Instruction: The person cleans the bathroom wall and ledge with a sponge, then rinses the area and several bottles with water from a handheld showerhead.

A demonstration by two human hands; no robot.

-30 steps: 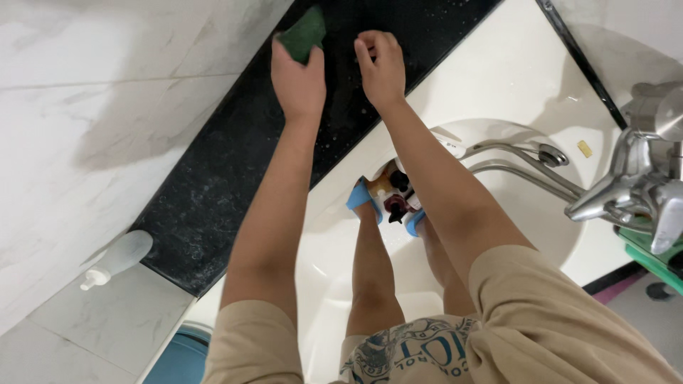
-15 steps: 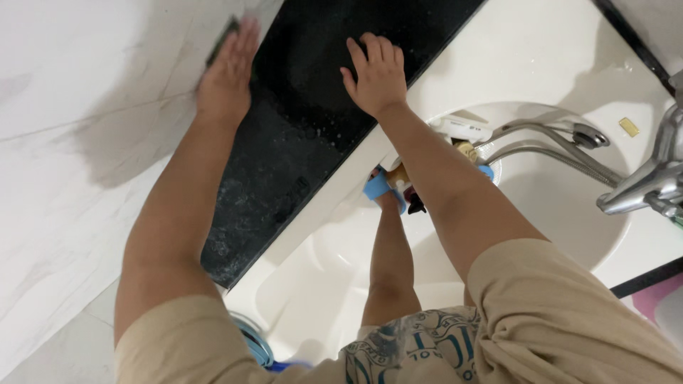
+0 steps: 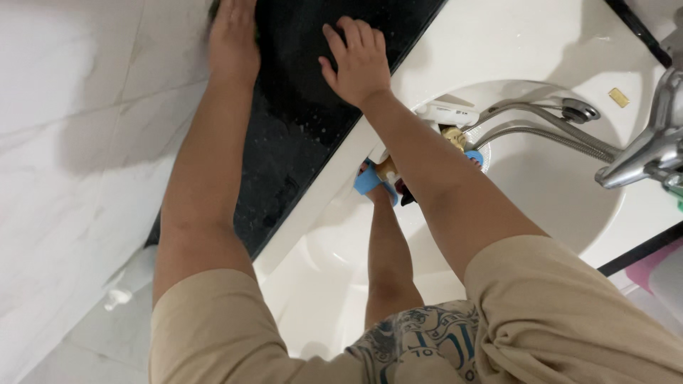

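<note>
At the far left, about 8 o'clock, a pale spray bottle (image 3: 128,279) lies on the white marble wall tiles (image 3: 64,142), partly hidden by the left arm. Up at 11 o'clock the left hand (image 3: 233,35) presses flat, fingers together, on a dark green scouring pad (image 3: 213,8), of which only a sliver shows past the fingertips at the frame's top edge; the pad sits where the tiles meet the black stone table (image 3: 284,149). The stone is speckled and wet, with small droplets across it. Just right of that, at 12 o'clock, the right hand (image 3: 356,60) rests palm down on the black surface with fingers spread, holding nothing, near the pad but not touching it. Further right the white basin (image 3: 541,206) curves away; a white tube (image 3: 448,114) lies on its rim. At 3 o'clock stands the chrome tap (image 3: 640,160), its hoses (image 3: 541,135) running toward the basin's back.
</note>
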